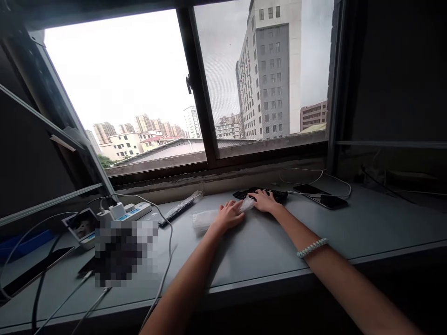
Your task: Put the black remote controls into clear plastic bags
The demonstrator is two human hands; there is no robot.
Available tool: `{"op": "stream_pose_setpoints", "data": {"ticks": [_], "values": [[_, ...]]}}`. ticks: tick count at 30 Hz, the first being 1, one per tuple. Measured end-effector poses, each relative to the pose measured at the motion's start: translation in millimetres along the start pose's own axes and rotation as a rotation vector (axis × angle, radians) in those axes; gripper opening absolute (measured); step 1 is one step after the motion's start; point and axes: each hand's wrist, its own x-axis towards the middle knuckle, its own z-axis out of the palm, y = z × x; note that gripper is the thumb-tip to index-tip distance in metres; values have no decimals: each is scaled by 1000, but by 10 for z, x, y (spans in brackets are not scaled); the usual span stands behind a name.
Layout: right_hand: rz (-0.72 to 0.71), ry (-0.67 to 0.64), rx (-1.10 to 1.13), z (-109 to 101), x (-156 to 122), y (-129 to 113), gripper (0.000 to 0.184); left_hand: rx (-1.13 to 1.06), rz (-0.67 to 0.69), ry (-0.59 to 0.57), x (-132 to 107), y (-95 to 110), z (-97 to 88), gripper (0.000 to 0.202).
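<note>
While the left hand (228, 215), fingers flat, pins the plastic bag (204, 219) to the table (265, 251) | right hand (264, 201) fingers pinch its end, so it lies taut.

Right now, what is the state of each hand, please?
Left hand: open, palm down on the clear plastic bag.
Right hand: at the bag's end, by the black device; grip cannot be told.

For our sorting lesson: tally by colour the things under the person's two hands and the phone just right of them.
Black: 2, the keypad device under the right hand and the phone
Clear: 1, the plastic bag under the left hand
Total: 3
</note>
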Motion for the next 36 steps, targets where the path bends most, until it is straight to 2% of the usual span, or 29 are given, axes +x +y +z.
{"op": "stream_pose_setpoints", "data": {"ticks": [3,5,11,16,18,20,22,24,26,29,32,34,36], "values": [[-8,6,-26,-3,-14,20,48,-55,0,-64,-35,14,-1,63],[-7,10,-28,-2,-27,24,47,-68,-5,-79,-41,21,-1,60],[42,41,-42,72,-18,15,45,-3,37,-43,-6,-12,56,50],[18,86,1,126,-13,32,45,-32,35,-4,-14,0,88,48],[8,154,30,93,-29,16,44,-51,42,40,-12,12,93,46],[-24,275,54,32,-52,-21,43,-73,59,73,-6,21,103,44],[-73,401,88,-37,-78,-71,41,-96,82,76,-1,25,119,42],[-123,460,131,-84,-100,-119,41,-120,109,49,-3,27,133,42],[-189,432,151,-91,-111,-153,40,-145,131,12,-5,27,137,42],[-300,291,146,-31,-104,-170,36,-174,147,-29,8,26,129,40],[-346,164,110,50,-79,-162,37,-212,152,-43,42,24,130,41],[-339,131,83,83,-67,-157,38,-235,120,-30,66,21,147,42],[-330,125,62,98,-65,-156,37,-220,28,22,83,10,175,40]]}}
